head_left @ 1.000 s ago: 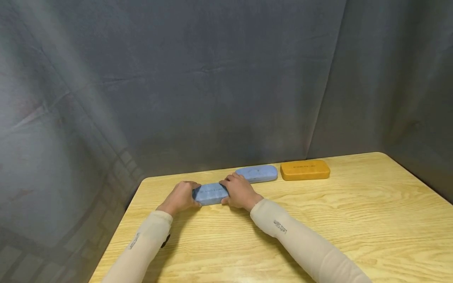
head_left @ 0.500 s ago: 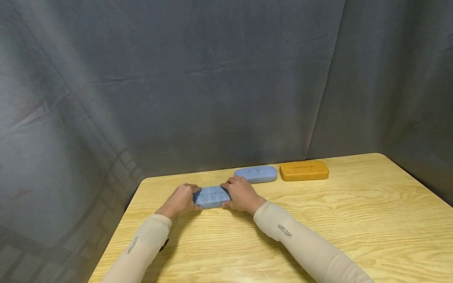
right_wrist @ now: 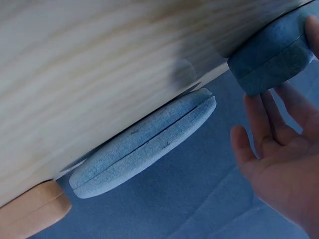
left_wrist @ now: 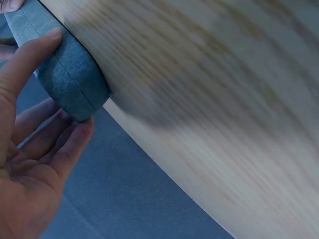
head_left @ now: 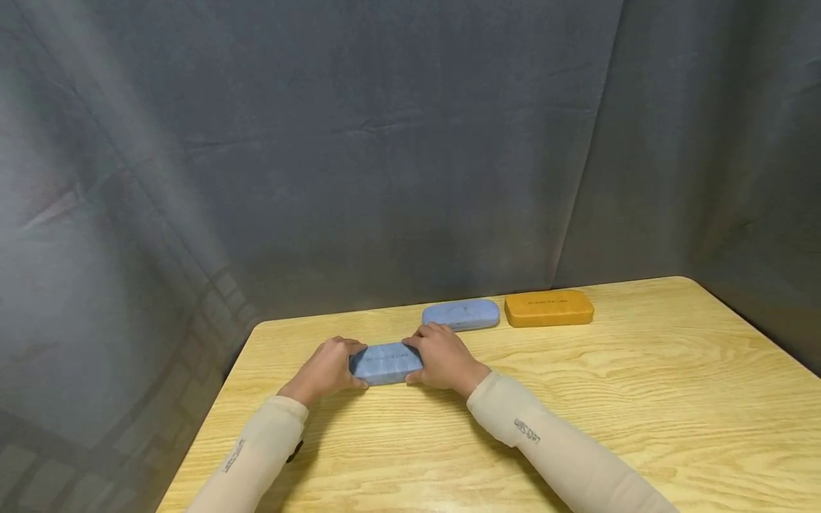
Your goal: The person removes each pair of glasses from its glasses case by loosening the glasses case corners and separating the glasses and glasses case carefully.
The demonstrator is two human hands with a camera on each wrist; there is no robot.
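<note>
A blue glasses case (head_left: 386, 363) with a line of small print lies on the wooden table, lid closed. My left hand (head_left: 326, 368) grips its left end, thumb on the near side and fingers at the far side. At the opposite end my right hand (head_left: 444, 360) holds it the same way. In the left wrist view a seam runs along the near side of the case (left_wrist: 72, 74), under my thumb. Behind my right hand lies a lighter blue glasses case (head_left: 462, 314), and to its right an orange glasses case (head_left: 549, 308).
The pale wooden table (head_left: 577, 420) has its back edge close behind the two other cases. Grey cloth (head_left: 385, 157) hangs behind and along both sides. In the right wrist view the orange case (right_wrist: 35, 211) and lighter blue case (right_wrist: 144, 149) lie end to end, slightly apart.
Both hands have brought the held blue glasses case a little toward me and slightly right, farther from the lighter blue case. The other two cases have stayed on the table.
</note>
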